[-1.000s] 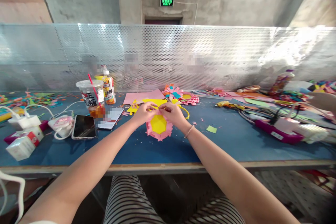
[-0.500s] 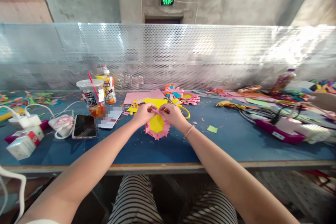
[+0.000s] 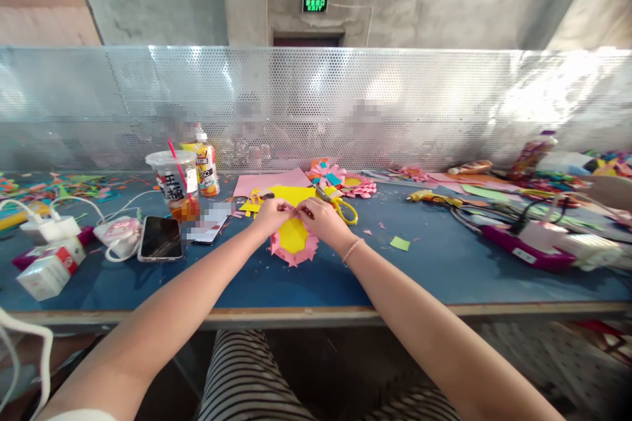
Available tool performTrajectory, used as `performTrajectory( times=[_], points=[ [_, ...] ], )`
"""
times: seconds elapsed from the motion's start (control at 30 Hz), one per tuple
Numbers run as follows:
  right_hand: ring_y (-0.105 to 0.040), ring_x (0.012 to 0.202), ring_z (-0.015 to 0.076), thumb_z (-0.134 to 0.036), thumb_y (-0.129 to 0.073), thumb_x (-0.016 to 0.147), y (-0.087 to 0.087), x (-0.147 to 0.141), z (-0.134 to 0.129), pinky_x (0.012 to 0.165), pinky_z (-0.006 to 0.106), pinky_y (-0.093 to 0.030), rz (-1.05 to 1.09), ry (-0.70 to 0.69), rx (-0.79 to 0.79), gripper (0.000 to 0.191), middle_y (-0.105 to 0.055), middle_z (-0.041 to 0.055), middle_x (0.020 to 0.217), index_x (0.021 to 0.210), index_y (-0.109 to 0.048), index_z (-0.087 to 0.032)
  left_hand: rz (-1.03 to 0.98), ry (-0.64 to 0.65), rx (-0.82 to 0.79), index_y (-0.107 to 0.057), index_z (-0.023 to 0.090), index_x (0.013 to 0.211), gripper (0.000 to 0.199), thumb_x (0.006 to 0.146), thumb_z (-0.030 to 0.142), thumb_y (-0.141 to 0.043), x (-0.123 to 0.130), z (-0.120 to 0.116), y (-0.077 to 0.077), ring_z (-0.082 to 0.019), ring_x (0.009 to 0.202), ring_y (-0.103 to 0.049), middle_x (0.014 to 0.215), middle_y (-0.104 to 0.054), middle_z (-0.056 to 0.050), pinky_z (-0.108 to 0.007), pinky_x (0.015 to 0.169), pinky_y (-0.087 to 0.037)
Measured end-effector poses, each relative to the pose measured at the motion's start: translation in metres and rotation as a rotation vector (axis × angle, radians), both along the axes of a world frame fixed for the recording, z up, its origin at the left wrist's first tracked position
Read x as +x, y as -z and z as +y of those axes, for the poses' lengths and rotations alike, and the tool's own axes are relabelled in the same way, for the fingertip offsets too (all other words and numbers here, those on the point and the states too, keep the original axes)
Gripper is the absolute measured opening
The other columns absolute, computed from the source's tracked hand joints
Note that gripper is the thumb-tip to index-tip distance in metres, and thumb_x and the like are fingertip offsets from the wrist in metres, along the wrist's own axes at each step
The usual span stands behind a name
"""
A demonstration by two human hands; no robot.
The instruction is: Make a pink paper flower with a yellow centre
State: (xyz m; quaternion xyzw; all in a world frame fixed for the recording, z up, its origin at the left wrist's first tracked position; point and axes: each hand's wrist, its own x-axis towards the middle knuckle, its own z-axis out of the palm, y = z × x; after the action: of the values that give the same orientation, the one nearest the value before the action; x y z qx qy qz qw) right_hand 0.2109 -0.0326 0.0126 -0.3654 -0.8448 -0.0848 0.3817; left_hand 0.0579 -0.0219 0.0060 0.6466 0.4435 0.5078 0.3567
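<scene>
A paper flower (image 3: 293, 237) with a yellow centre and a ring of pink folded petals is held just above the blue table. My left hand (image 3: 274, 216) pinches its far rim from the left. From the right, my right hand (image 3: 320, 218) pinches the same rim, the two sets of fingertips almost touching. The petals between them are mostly covered by the fingers. Right behind the hands lie yellow paper (image 3: 293, 193) and scissors with yellow handles (image 3: 349, 212). Finished-looking pink flowers (image 3: 359, 185) rest farther back, beside a pink sheet (image 3: 251, 183).
On the left stand a drink cup (image 3: 170, 191) with a red straw, a bottle (image 3: 207, 171), a phone (image 3: 160, 238) and chargers. A glue gun (image 3: 434, 197), cables and a purple power strip (image 3: 526, 250) lie right. A perforated metal screen (image 3: 419, 105) closes the table's back.
My right hand has shifted slightly left and its fingers now cover more of the rim. The flower has moved a little left and down, still held by both hands.
</scene>
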Motion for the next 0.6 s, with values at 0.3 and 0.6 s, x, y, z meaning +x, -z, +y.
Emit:
performTrajectory(
  times=[0.3,0.6],
  points=[
    [-0.057,0.076,0.0148,-0.018,-0.043,0.085,-0.0001,0.0004,-0.0025,0.068,0.024,-0.045,-0.116,0.012,0.13,0.016,-0.061,0.0065,0.081,0.082,-0.058,-0.015,-0.124,-0.048,-0.072,-0.061,0.015,0.06,0.005,0.056,0.017,-0.061,0.0035,-0.0063,-0.0025,-0.014,0.061,-0.058,0.06,-0.061,-0.001,-0.026,0.063,-0.045],
    [-0.058,0.081,0.0136,-0.01,-0.047,0.078,-0.0051,0.0039,-0.003,0.075,0.024,-0.046,-0.027,-0.145,0.015,0.018,-0.063,0.0055,0.085,0.082,-0.063,-0.016,-0.146,-0.078,-0.117,-0.061,0.015,0.058,0.006,0.055,0.02,-0.063,0.0031,-0.0091,-0.0036,-0.015,0.063,-0.059,0.06,-0.063,-0.001,-0.025,0.063,-0.045]
  ],
)
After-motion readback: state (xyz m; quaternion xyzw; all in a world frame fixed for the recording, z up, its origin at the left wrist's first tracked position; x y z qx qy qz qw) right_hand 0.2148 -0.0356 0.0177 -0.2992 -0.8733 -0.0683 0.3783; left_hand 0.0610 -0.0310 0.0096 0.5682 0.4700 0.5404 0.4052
